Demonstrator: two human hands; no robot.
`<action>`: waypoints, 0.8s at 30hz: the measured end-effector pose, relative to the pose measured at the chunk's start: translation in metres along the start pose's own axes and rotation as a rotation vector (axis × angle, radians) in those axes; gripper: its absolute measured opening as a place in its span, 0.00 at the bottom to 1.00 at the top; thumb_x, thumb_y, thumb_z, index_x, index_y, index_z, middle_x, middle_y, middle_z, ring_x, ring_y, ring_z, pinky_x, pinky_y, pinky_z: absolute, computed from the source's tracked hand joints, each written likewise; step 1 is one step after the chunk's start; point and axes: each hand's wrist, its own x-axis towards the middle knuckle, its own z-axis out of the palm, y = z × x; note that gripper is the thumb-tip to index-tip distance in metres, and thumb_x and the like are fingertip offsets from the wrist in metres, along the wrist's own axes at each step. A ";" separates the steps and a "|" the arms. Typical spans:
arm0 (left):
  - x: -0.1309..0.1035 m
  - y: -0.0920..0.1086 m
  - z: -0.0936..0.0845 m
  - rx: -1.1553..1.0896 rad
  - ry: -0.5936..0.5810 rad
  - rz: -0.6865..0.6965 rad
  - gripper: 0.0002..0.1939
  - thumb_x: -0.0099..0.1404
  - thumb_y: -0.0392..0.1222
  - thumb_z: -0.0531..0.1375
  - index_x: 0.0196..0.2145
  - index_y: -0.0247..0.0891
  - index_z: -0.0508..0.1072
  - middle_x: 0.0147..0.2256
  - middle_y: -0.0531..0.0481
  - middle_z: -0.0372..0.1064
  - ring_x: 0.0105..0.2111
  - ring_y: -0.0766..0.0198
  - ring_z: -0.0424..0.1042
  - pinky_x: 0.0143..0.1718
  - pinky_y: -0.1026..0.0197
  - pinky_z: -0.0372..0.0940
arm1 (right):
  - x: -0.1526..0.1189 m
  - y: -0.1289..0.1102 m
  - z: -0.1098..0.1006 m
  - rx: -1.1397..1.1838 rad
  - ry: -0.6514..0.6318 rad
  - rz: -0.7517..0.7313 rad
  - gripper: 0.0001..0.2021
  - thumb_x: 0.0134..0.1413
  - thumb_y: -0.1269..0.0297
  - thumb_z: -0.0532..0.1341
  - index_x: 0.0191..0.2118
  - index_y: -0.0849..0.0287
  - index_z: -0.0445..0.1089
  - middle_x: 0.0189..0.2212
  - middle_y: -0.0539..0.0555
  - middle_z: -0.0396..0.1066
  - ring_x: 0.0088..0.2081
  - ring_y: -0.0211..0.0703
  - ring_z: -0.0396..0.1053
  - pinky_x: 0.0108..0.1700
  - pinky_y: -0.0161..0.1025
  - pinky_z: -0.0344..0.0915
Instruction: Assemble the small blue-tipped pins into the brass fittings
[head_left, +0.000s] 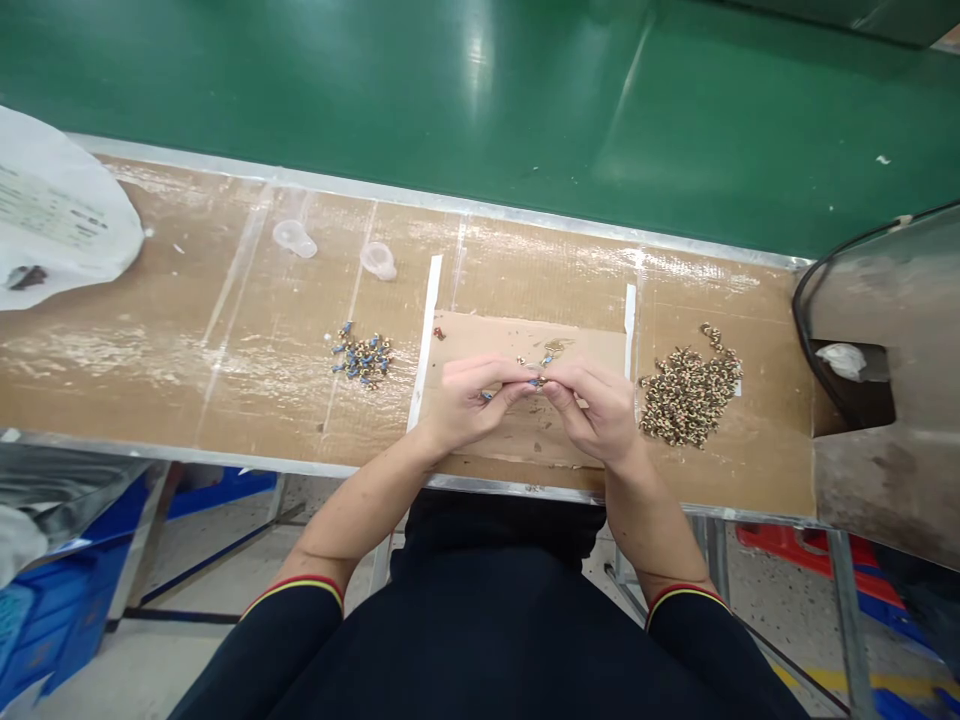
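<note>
My left hand (480,400) and my right hand (592,405) meet over a cardboard sheet (510,440) taped to the bench. Between their pinched fingertips is a small blue-and-brass metal part (537,382), mostly covered by the fingers. Just beyond the fingertips lies another small blue-and-brass part (548,359) on the cardboard. A blue piece (487,396) shows by my left hand; whether that hand holds it I cannot tell. Left of the cardboard is a loose pile of blue-and-brass parts (364,358). To the right rests a larger heap of small brass parts (690,395).
Two clear plastic cups (379,261) stand toward the back left. A white bag (60,215) covers the far left end. Behind the bench runs a green surface (375,90). A metal housing (892,370) with a black cable (802,320) bounds the right side.
</note>
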 end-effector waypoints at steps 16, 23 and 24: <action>-0.003 -0.004 0.007 0.019 0.062 0.164 0.03 0.69 0.34 0.65 0.39 0.39 0.78 0.31 0.50 0.81 0.30 0.66 0.80 0.31 0.65 0.74 | -0.001 -0.008 0.005 0.131 -0.020 0.123 0.10 0.69 0.67 0.58 0.37 0.56 0.76 0.27 0.51 0.77 0.26 0.38 0.71 0.30 0.36 0.69; -0.001 -0.004 0.006 -0.008 0.057 0.149 0.02 0.69 0.35 0.65 0.39 0.39 0.78 0.31 0.50 0.81 0.30 0.67 0.80 0.30 0.66 0.73 | 0.000 -0.007 0.004 0.166 -0.021 0.126 0.10 0.70 0.66 0.58 0.37 0.55 0.76 0.27 0.50 0.76 0.26 0.37 0.71 0.29 0.35 0.67; -0.001 -0.004 0.005 -0.013 0.054 0.127 0.01 0.70 0.35 0.65 0.39 0.39 0.79 0.31 0.50 0.81 0.30 0.67 0.80 0.31 0.66 0.74 | 0.001 -0.007 0.004 0.150 -0.014 0.121 0.10 0.71 0.65 0.58 0.38 0.55 0.76 0.27 0.50 0.76 0.27 0.37 0.72 0.30 0.35 0.68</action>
